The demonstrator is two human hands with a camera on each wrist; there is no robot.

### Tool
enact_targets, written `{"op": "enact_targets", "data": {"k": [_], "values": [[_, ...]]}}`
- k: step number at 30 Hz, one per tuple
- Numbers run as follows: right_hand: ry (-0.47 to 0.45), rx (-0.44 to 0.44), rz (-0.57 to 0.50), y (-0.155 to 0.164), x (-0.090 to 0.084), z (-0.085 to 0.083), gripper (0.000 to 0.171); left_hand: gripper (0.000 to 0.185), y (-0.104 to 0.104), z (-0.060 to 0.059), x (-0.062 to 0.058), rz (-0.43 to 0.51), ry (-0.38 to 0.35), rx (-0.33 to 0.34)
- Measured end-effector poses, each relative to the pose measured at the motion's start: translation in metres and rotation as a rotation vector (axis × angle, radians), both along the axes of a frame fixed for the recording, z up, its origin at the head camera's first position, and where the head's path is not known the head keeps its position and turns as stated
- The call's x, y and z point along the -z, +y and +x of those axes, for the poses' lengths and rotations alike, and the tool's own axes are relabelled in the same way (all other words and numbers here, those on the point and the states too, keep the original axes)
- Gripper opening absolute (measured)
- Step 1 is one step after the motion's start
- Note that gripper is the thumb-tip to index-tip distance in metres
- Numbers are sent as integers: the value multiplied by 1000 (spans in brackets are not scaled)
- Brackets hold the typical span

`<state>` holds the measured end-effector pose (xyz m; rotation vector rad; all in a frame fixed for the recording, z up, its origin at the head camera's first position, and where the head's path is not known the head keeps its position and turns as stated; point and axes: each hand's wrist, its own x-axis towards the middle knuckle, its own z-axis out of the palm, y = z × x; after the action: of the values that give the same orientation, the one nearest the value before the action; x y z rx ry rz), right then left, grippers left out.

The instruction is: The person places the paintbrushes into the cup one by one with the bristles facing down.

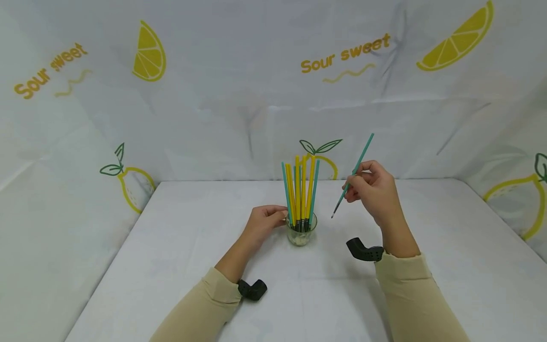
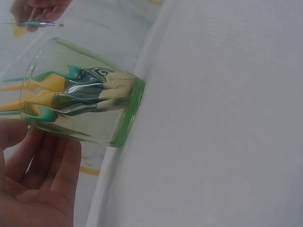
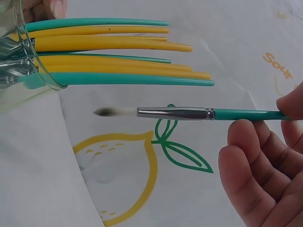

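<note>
A clear, green-tinted glass (image 1: 300, 239) stands upright on the white table. Several paintbrushes (image 1: 304, 190) with yellow and teal handles lean in it, bristles down. My left hand (image 1: 266, 223) holds the glass at its left side near the rim, thumb and fingertips against it. To the right of the glass and higher, my right hand (image 1: 376, 190) pinches a teal-handled paintbrush (image 1: 363, 153) between thumb and fingers. That brush slants with its bristles down toward the table. The right wrist view shows its silver ferrule (image 3: 175, 113) and dark-tipped bristles (image 3: 111, 112), apart from the glass.
The white-covered table (image 1: 171, 266) spreads around the glass. Behind it hangs a white backdrop (image 1: 213, 118) printed with lemons and lettering. Black wrist mounts (image 1: 365, 250) sit at both cuffs.
</note>
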<state>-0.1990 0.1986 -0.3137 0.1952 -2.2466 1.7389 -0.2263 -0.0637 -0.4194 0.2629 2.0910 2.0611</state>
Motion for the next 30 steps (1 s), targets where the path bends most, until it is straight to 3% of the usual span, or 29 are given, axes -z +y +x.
{"op": "enact_targets", "data": {"k": [14, 19, 30], "values": [[39, -14, 52, -19, 4, 2, 18, 27, 0, 1, 1, -4, 0, -2], [20, 8, 165, -32, 14, -1, 23, 26, 0, 1, 0, -3, 8, -2], [-10, 42, 454, -60, 39, -5, 18, 27, 0, 1, -1, 37, 13, 5]]}}
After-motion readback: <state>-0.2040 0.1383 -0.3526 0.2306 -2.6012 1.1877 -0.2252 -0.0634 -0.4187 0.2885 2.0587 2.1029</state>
